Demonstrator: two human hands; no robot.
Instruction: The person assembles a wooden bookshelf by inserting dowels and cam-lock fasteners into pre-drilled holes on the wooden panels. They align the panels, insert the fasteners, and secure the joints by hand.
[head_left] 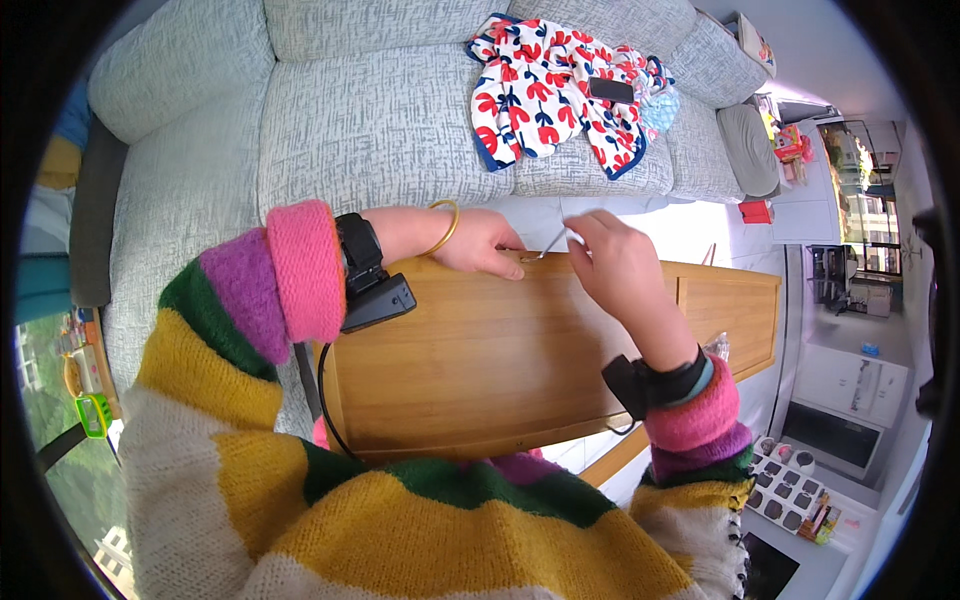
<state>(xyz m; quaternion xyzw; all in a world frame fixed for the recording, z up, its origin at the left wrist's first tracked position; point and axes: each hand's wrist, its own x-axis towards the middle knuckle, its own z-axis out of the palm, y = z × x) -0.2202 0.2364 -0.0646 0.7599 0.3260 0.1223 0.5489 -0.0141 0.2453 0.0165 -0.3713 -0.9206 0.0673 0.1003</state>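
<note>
A long wooden panel (470, 350) lies in front of me, its far edge close to the sofa. At that edge my left hand (478, 243) has its thumb and forefinger drawn together around a small spot. What they grip there is too small to make out. My right hand (612, 262) pinches a thin silver metal rod (553, 244) between thumb and fingers. The rod slants down to the left, and its lower end, seemingly bent, meets the panel's edge right beside my left fingertips.
Behind the panel stands a grey sofa (370, 120) with a patterned red, white and blue blanket (540, 95) and a dark phone (611, 90). A clear plastic item (718, 346) sits near my right wrist. Another wooden section (735, 315) extends to the right.
</note>
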